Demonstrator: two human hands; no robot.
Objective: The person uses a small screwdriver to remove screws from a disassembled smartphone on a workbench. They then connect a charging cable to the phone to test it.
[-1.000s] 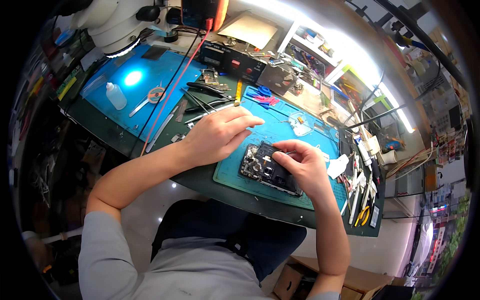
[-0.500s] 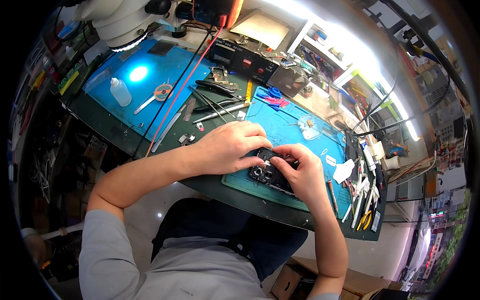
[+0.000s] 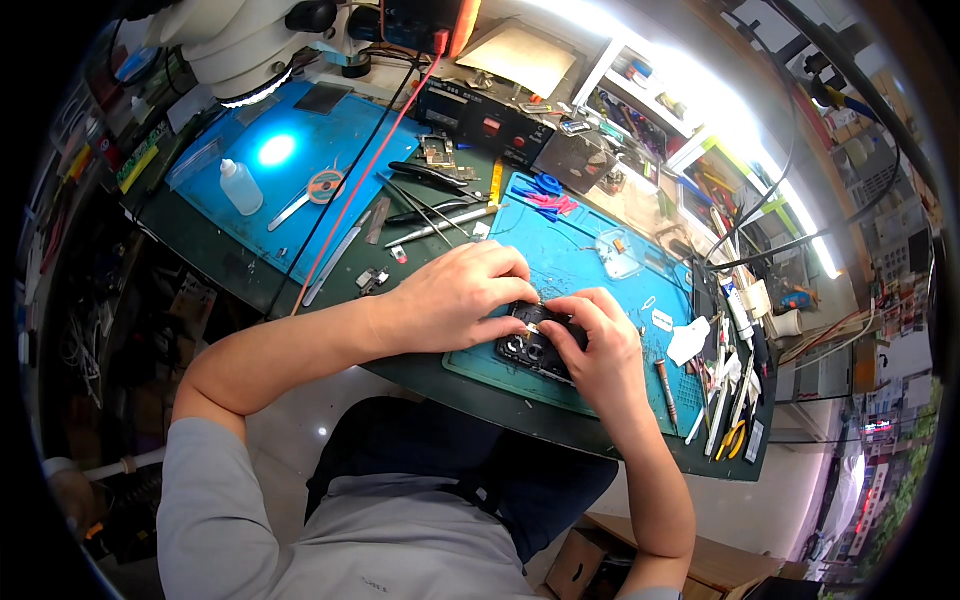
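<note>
An opened black smartphone (image 3: pixel 524 351) lies on the blue repair mat near the bench's front edge, its inner parts showing. My left hand (image 3: pixel 468 298) reaches over its upper left corner, thumb and fingers closed on that end. From the right, my right hand (image 3: pixel 600 345) grips the phone's upper side with thumb and index finger, covering much of its right part. A small pale piece shows between the two thumbs; I cannot make out what it is.
Tweezers (image 3: pixel 425 210) and small phone parts (image 3: pixel 372 280) lie left of the mat (image 3: pixel 590 270). A screwdriver (image 3: pixel 667 395), yellow-handled pliers (image 3: pixel 735 440) and several tools crowd the right side. A white bottle (image 3: pixel 240 188) stands under a microscope (image 3: pixel 235 60); a red cable (image 3: pixel 370 170) crosses the bench.
My right thumb has shifted slightly left across the phone, and the right hand has moved a little with it. The left hand keeps nearly the same place.
</note>
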